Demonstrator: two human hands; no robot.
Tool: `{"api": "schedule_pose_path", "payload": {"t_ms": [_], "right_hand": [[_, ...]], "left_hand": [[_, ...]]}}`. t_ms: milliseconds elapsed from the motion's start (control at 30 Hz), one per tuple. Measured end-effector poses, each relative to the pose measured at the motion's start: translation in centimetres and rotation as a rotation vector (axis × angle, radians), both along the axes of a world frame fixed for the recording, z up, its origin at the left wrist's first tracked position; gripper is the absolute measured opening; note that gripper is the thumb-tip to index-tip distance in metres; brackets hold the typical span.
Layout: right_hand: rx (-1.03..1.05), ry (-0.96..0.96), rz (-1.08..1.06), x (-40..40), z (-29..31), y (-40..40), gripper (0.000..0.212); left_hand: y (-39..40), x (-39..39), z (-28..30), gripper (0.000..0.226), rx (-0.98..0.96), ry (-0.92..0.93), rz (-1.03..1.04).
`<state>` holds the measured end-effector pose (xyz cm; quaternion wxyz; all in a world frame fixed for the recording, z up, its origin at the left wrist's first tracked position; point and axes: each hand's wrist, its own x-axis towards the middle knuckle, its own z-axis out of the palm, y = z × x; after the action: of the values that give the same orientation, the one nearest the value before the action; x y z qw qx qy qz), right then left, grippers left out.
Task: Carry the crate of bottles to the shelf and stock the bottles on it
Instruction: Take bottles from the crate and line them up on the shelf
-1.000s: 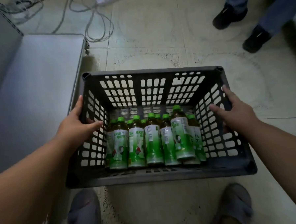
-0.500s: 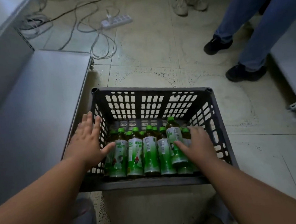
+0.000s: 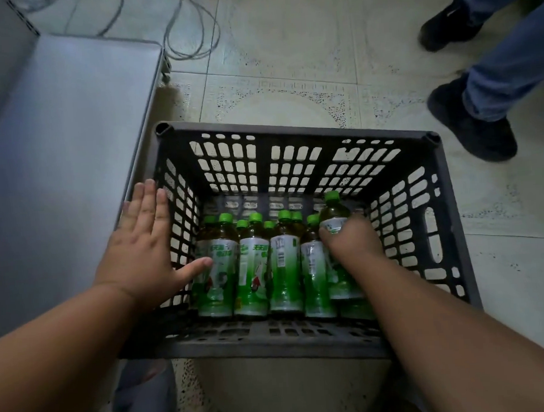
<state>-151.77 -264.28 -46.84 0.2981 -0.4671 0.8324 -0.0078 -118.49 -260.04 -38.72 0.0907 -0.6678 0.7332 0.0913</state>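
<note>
Since the frame half a second back, my right hand (image 3: 353, 244) has curled its fingers round one bottle (image 3: 334, 216) at the right end of the row, and that bottle now stands higher than its neighbours, its green cap above theirs. A second ago both hands were on the side walls of the crate (image 3: 292, 130). My left hand (image 3: 140, 250) stays flat and spread over the crate's left rim, fingers straight, thumb reaching in to touch the leftmost bottle. The other bottles (image 3: 252, 266) stand upright, packed along the near wall of the crate, just left of the gripped one. The crate rests on the tiled floor (image 3: 288, 63), beside a grey shelf (image 3: 65, 138) on its left. Another person's dark shoes (image 3: 471, 126) stand at far right.
</note>
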Motion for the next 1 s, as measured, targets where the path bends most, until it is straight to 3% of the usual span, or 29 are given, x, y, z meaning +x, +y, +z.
{"api": "schedule_pose_path", "payload": {"t_ms": [167, 267, 400, 567, 733, 900, 1000], "right_hand": [[-0.195, -0.134, 0.125, 3.5, 7.3, 0.4, 0.06], [-0.344, -0.325, 0.218, 7.1, 14.3, 0.7, 0.055], [-0.476, -0.501, 0.394, 14.4, 25.3, 2.1, 0.057], [-0.652, -0.638, 0.655, 26.0, 35.7, 6.3, 0.076], [-0.648, -0.813, 0.868, 37.0, 40.5, 11.1, 0.077], [-0.603, -0.905, 1.033, 44.9, 41.2, 13.3, 0.074], [-0.526, -0.939, 1.132, 48.8, 40.6, 13.5, 0.067]], "left_hand": [[-0.9, -0.4, 2.4, 0.134, 0.145, -0.024, 0.028], [-0.1, -1.0, 6.4, 0.129, 0.205, 0.233, 0.127], [4.6, 0.9, 14.2, 0.121, -0.021, 0.532, 0.247], [12.8, 9.2, 22.6, 0.112, -0.329, 0.742, 0.475], [18.8, 16.7, 27.0, 0.109, -0.494, 0.726, 0.657], [22.4, 22.0, 26.5, 0.115, -0.519, 0.615, 0.845], [24.1, 24.5, 25.1, 0.107, -0.527, 0.521, 0.927]]}}
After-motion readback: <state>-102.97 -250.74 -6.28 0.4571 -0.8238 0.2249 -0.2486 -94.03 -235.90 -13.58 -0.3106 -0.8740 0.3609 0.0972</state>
